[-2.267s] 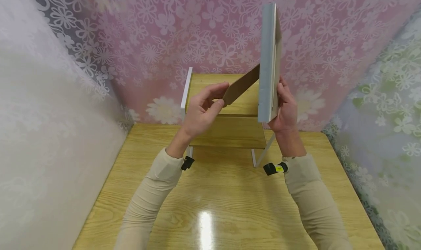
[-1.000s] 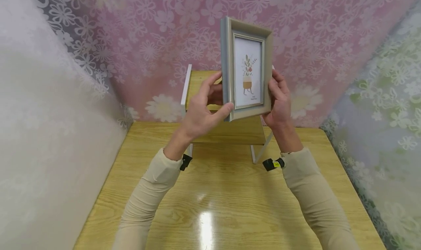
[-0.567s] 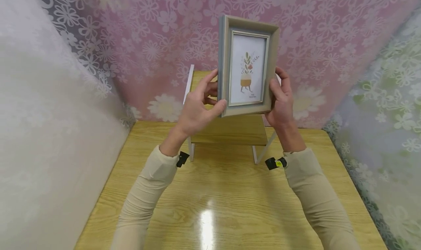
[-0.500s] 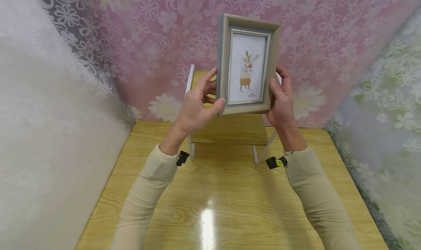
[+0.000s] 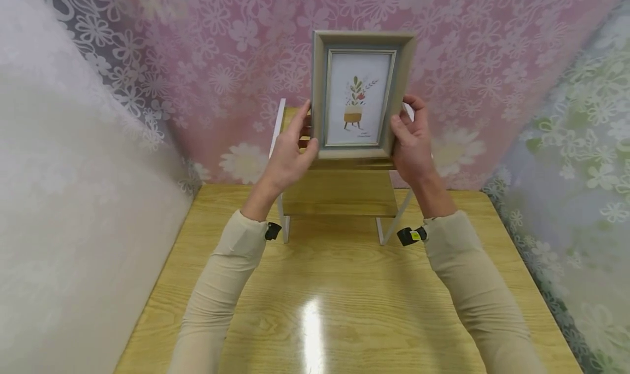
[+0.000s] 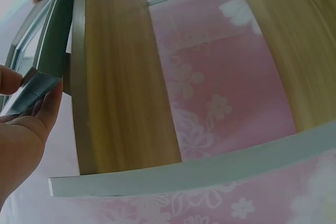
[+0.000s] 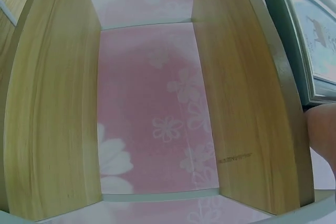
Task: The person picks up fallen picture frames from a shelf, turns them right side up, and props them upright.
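Observation:
A picture frame [image 5: 359, 152] with beige-grey moulding is held up, its front facing the head camera. Its print [image 5: 361, 98] shows a potted plant on legs. My left hand [image 5: 287, 158] holds the lower left side, thumb in front and fingers behind, as the left wrist view shows at the frame's corner [image 6: 50, 40]. On the opposite side, my right hand [image 5: 414, 144] grips the lower right edge with the thumb on the front. The right wrist view catches part of the frame [image 7: 286, 40] and a bit of the right hand [image 7: 323, 129]. The back of the frame is hidden.
Behind and below the frame stands a two-tier wooden shelf [image 5: 339, 191] with white metal legs, on a wood-grain table [image 5: 344, 286]. Pink floral cloth [image 5: 221, 79] hangs behind; pale cloths flank both sides.
Earlier the frame stood edge-on while my left hand pinched a brown flap at its back. It has since turned front-on and shifted left, and my left hand now holds its left side.

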The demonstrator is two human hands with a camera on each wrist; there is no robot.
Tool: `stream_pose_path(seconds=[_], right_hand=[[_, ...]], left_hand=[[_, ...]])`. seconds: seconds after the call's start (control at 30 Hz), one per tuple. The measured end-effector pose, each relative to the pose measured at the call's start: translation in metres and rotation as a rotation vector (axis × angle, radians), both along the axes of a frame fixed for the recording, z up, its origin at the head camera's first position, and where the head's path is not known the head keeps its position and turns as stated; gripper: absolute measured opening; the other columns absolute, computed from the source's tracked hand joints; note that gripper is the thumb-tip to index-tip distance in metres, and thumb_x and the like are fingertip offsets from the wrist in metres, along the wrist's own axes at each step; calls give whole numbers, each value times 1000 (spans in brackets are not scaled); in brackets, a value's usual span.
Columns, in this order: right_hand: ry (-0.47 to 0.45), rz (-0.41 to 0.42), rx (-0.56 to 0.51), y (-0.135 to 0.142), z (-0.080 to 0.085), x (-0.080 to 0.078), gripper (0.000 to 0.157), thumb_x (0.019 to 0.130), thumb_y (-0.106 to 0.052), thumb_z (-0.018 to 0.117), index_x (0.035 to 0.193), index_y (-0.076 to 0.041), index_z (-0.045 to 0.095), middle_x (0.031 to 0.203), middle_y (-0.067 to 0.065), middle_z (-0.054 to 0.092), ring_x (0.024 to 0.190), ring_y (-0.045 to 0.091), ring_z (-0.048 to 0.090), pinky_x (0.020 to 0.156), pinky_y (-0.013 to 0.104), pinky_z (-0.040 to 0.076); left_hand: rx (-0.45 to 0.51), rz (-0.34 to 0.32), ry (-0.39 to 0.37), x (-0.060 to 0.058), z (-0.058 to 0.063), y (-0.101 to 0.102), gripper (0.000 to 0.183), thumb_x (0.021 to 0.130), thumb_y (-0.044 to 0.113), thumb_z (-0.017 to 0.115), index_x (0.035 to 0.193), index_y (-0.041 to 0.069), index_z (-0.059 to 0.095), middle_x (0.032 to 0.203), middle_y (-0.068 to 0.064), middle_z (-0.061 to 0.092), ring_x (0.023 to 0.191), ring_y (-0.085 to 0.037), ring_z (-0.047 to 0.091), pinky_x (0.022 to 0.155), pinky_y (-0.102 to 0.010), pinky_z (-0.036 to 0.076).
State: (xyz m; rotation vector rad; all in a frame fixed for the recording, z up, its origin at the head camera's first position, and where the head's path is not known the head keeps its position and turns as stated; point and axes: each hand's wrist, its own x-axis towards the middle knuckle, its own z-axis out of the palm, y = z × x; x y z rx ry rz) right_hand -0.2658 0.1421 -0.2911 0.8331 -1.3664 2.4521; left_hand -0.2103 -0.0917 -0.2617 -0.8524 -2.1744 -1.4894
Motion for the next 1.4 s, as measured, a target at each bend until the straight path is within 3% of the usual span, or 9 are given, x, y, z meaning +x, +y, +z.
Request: stream_pose_path(seconds=[0.13,0.3,0.63,0.8,1.1,1.4], right_hand=[[-16,6,24,0,-3,-1,26,98,-1,42,120,-15,39,116,12,50,104,23,52,79,32,52],[-39,15,25,0,-4,-1,28,97,1,42,120,-14,38,113,13,49,103,22,51,79,32,50],[-61,16,57,0,-4,1,31,98,0,42,125,-14,37,116,14,48,105,22,51,84,32,49],[-66,-6,83,2,-5,2,30,99,-2,42,126,-15,38,117,14,47,105,22,51,85,31,49],[-105,2,52,3,-5,3,30,98,-2,45,124,-14,38,118,15,48,106,23,52,84,33,50],[-104,-65,143,5,-2,4,34,96,0,46,126,-13,38,116,15,51,105,22,52,80,31,52]], left_hand=[[-28,13,-39,0,-1,-1,63,90,-14,45,146,-10,16,148,-25,30,110,-34,54,85,-37,52],[-42,7,-95,-5,-8,-2,64,92,-10,42,148,-7,11,154,-21,19,117,-33,52,91,-36,50],[-75,37,-103,-9,-16,-4,62,96,-3,39,149,-3,8,155,-16,19,118,-31,51,89,-35,51],[-108,26,-85,-12,-17,-4,59,97,-3,39,148,-7,9,155,-18,16,122,-30,49,91,-34,50],[-139,21,-76,-37,-41,-8,63,100,5,39,151,8,3,158,-4,7,128,-20,44,95,-27,47],[-128,53,-36,-35,-41,-9,61,98,5,40,151,4,9,157,-7,14,125,-22,48,94,-23,47]])
